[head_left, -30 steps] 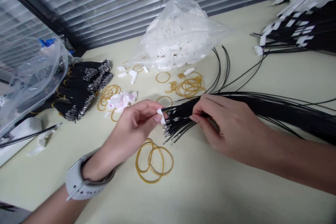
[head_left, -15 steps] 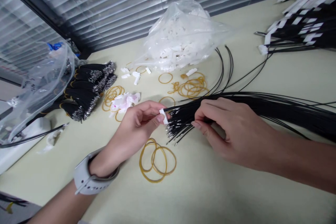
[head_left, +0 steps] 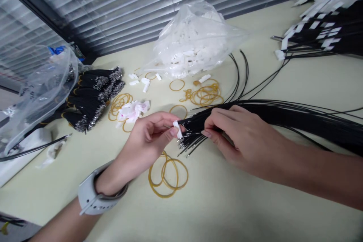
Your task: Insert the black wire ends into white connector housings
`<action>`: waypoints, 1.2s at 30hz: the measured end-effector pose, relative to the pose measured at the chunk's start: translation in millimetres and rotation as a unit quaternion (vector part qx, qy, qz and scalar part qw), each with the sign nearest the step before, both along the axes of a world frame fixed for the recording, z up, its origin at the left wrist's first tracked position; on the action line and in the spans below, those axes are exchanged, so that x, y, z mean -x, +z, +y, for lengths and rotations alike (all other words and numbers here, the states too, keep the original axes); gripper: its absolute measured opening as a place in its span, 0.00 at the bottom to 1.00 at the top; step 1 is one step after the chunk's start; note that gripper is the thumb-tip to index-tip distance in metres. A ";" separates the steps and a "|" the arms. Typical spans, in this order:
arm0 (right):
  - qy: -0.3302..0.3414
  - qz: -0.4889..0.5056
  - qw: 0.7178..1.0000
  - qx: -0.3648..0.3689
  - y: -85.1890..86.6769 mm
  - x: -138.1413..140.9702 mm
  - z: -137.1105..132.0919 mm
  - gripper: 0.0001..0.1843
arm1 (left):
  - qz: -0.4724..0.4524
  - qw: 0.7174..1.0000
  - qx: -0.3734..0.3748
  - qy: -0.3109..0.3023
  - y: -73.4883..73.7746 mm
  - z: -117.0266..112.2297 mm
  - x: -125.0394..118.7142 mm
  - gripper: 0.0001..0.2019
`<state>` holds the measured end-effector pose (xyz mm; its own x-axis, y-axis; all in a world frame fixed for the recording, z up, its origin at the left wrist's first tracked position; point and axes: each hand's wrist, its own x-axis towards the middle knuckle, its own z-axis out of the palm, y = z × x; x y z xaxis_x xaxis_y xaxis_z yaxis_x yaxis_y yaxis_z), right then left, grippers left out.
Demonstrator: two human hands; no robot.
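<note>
Between the thumb and fingers of my left hand [head_left: 154, 130] is a small white connector housing [head_left: 177, 129], held upright at the ends of a bundle of black wires [head_left: 195, 121]. Bare metal terminals tip many of these wires. My right hand [head_left: 241, 134] lies over the bundle with thumb and forefinger pinched on a black wire close to the housing. At least one wire reaches the housing's upper end; whether the pinched one is inside it I cannot tell. Rubber bands [head_left: 168, 176] lie on the table just below my left hand.
A clear bag of white housings [head_left: 193, 45] stands at the back, with loose housings [head_left: 146, 83] beside it. More rubber bands [head_left: 205, 94] and a crumpled tissue [head_left: 134, 110] lie nearby. Banded wire bundles [head_left: 96, 94] sit left; wires with white housings [head_left: 326, 30] fill the far right.
My right hand has shifted slightly left, towards the housing. The housing sits slightly lower against the wire ends. The whole view has drifted a little.
</note>
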<state>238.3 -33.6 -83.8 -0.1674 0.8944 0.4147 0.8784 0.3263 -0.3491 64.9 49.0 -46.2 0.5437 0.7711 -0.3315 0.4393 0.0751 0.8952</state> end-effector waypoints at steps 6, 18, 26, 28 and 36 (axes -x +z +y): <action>0.006 -0.003 1.000 0.002 -0.7 1.0 0.2 0.09 | 0.000 1.000 -0.001 0.004 -1.0 -0.1 -1.9 0.12; 0.001 -0.015 1.000 -0.015 1.5 2.3 1.8 0.09 | -0.004 1.000 -0.007 0.010 0.5 -3.0 -3.2 0.09; 0.029 -0.001 0.999 0.024 1.5 2.1 2.2 0.13 | 0.008 0.999 0.038 0.011 -1.1 -8.3 -7.1 0.11; 0.037 0.017 0.999 0.036 1.9 1.9 2.0 0.12 | 0.006 0.999 0.038 0.010 -1.4 -8.3 -6.8 0.12; 0.055 -0.031 0.998 -0.007 -3.2 2.5 2.9 0.14 | -0.007 0.998 0.057 -0.010 -1.3 -5.1 -5.2 0.11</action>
<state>235.8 -30.7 -87.0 -0.2910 0.8633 0.4123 0.8568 0.4270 -0.2892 70.1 43.9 -47.6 0.5637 0.7180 -0.4083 0.4297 0.1672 0.8873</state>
